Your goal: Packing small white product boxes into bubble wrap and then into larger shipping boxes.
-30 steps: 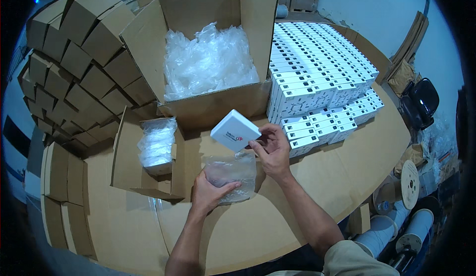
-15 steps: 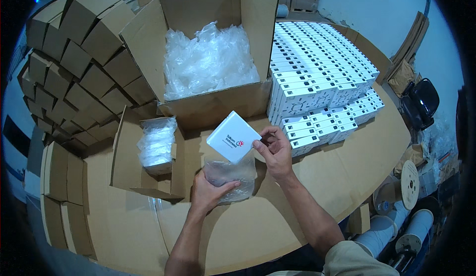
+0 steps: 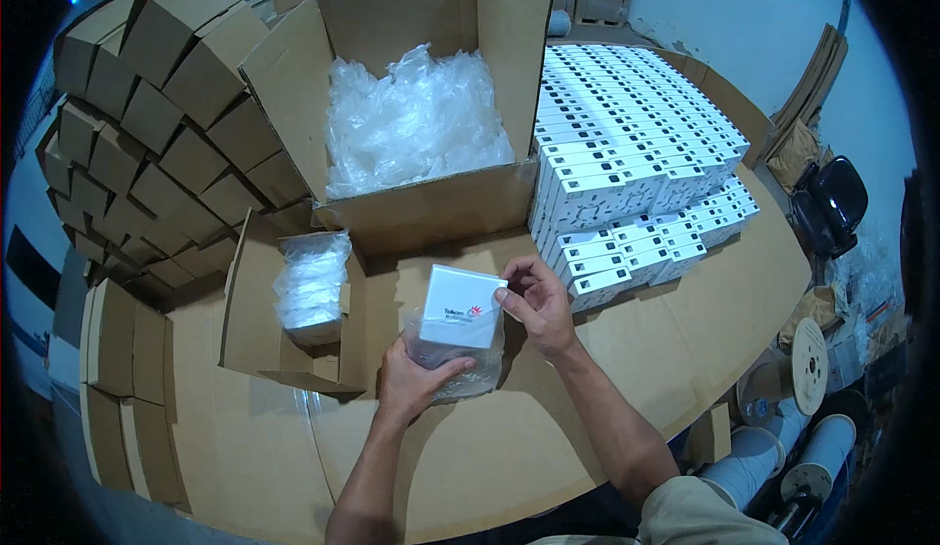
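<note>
A flat white square plate-like case (image 3: 455,292) with a small red and black print is pinched at its upper right corner by my right hand (image 3: 544,312), between thumb and fingers. Its lower edge overlaps the mouth of a clear plastic bag (image 3: 480,377); how far inside it sits, I cannot tell. My left hand (image 3: 415,380) is closed on the bag's left side, thumb across its front. Left of my hands, an open cardboard carton (image 3: 253,322) holds a row of plastic-wrapped pieces (image 3: 313,281).
A large open carton (image 3: 426,214) full of loose clear bags (image 3: 416,119) stands behind my hands. Stacked white cases (image 3: 627,153) fill the table's back right. Many brown boxes (image 3: 147,163) are piled at the left. Cable spools (image 3: 809,364) and a black chair (image 3: 830,204) stand beyond the right edge.
My right hand has lowered the white case and turned it more upright, bringing its lower edge over the bag's mouth. My left hand stays on the bag.
</note>
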The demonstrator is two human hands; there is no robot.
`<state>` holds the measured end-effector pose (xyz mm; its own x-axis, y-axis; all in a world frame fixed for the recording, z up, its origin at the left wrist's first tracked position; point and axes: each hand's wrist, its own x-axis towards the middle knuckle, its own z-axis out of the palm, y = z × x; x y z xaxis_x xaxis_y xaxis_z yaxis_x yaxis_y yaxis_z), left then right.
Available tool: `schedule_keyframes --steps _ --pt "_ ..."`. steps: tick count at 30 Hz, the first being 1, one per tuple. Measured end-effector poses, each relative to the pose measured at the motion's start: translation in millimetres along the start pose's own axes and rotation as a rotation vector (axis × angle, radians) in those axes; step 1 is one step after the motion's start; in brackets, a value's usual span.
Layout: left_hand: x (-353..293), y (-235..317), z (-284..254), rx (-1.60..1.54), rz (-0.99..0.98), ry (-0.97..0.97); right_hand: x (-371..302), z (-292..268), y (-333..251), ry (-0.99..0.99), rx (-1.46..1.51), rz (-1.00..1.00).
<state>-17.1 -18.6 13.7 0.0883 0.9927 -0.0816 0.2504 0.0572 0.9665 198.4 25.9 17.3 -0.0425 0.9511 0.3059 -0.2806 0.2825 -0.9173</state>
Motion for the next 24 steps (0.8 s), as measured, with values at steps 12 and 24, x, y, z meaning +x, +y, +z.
schedule_keyframes --steps 12,24 --pt "1 -3 7 -0.188 0.032 0.096 -2 -2 4 -0.032 -0.051 0.057" --pt "7 -10 9 -0.380 0.024 0.290 -4 13 1 -0.207 -0.198 0.481"
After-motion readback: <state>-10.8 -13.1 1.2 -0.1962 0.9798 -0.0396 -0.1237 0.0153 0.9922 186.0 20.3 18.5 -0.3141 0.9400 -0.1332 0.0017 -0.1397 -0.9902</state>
